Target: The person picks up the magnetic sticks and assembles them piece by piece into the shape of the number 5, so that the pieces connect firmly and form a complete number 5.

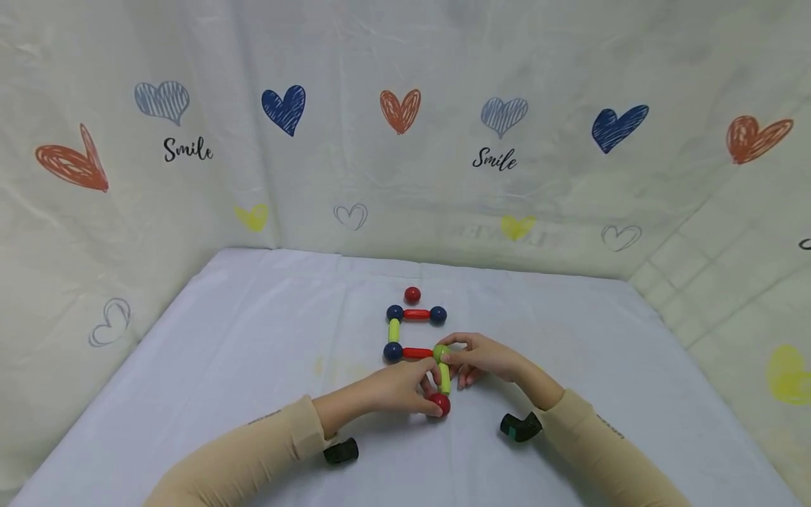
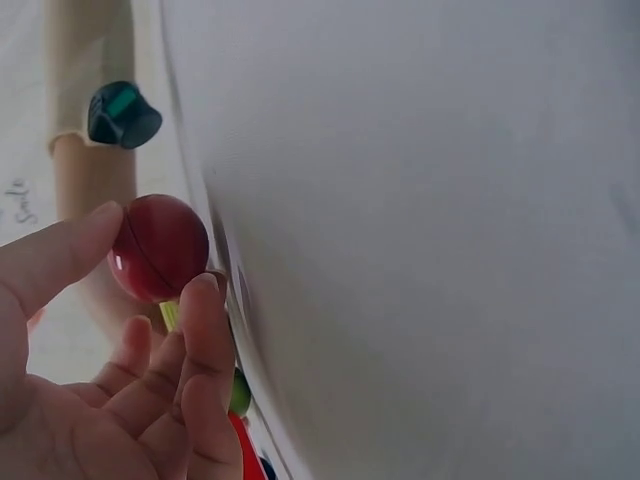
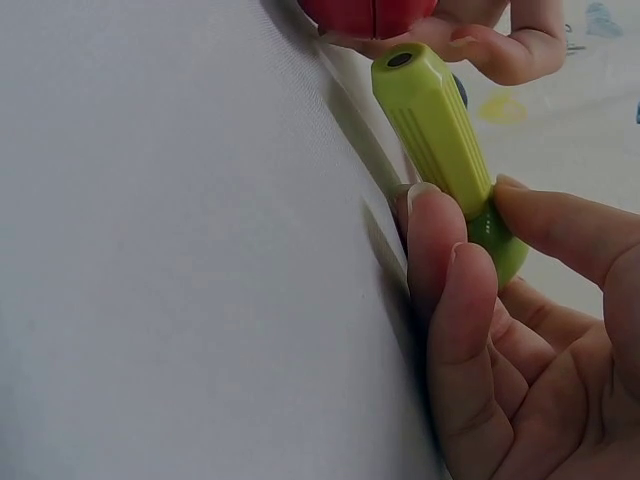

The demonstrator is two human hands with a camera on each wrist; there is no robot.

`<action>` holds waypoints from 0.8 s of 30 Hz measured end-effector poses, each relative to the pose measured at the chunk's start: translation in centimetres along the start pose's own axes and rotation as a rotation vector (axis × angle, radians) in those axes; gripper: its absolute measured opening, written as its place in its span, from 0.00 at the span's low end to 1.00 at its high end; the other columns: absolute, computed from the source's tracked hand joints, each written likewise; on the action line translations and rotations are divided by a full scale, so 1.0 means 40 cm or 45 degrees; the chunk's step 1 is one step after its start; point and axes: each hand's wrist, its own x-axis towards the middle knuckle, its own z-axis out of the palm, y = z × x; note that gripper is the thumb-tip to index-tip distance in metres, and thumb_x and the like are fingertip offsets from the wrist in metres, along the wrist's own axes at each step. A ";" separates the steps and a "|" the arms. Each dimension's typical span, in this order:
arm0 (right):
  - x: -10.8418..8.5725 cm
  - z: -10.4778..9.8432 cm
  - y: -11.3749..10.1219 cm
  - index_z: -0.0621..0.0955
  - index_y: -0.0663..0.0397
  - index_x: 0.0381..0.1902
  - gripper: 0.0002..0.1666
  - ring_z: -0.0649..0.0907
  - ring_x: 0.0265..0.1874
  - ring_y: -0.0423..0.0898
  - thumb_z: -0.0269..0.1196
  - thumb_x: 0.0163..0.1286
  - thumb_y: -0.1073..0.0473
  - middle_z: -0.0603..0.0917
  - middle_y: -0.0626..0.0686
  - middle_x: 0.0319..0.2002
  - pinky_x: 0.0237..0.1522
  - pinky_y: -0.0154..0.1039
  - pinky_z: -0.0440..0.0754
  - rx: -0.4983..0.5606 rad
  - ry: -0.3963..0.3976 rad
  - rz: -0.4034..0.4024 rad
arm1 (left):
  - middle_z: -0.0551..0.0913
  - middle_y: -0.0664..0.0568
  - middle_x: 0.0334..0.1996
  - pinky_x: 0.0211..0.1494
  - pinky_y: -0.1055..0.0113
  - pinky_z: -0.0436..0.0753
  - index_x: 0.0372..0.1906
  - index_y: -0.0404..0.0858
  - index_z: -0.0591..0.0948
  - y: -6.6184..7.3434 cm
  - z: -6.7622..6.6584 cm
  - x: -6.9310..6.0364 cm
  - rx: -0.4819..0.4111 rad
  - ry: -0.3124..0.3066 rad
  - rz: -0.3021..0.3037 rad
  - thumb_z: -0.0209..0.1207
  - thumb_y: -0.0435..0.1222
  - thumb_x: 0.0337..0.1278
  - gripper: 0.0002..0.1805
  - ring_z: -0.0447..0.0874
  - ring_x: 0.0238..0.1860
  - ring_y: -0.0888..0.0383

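Observation:
My left hand pinches a red ball between thumb and fingertips, low over the white cloth. Just beyond it, my right hand grips a green ball between thumb and fingers. From that ball a yellow-green magnetic stick points toward the red ball. In the right wrist view the stick's dark-centred end shows a small gap to the red ball. A red stick runs from the green ball to a blue ball on the left.
Farther back, a yellow-green stick links to another blue ball, then a red stick and a third blue ball. A loose red ball lies behind. Dark wrist devices sit under both forearms.

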 end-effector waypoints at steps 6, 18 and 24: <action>0.002 -0.001 0.006 0.73 0.62 0.68 0.26 0.81 0.19 0.43 0.60 0.78 0.56 0.87 0.55 0.31 0.29 0.32 0.82 0.012 -0.014 -0.019 | 0.83 0.59 0.33 0.35 0.70 0.81 0.46 0.48 0.74 0.000 0.006 0.007 0.000 0.009 0.009 0.74 0.39 0.57 0.19 0.81 0.33 0.61; 0.002 0.001 -0.001 0.73 0.62 0.68 0.26 0.82 0.20 0.43 0.60 0.77 0.58 0.86 0.54 0.30 0.29 0.32 0.82 0.009 -0.017 -0.015 | 0.83 0.61 0.34 0.35 0.71 0.82 0.45 0.47 0.78 -0.005 0.000 0.014 0.023 -0.014 0.053 0.73 0.38 0.58 0.16 0.81 0.35 0.63; 0.000 0.001 -0.001 0.73 0.62 0.68 0.26 0.82 0.20 0.43 0.60 0.77 0.58 0.85 0.53 0.27 0.29 0.32 0.82 0.014 -0.006 -0.019 | 0.82 0.61 0.34 0.36 0.71 0.81 0.44 0.48 0.79 -0.005 -0.002 0.016 0.046 -0.011 0.074 0.74 0.38 0.58 0.15 0.80 0.37 0.64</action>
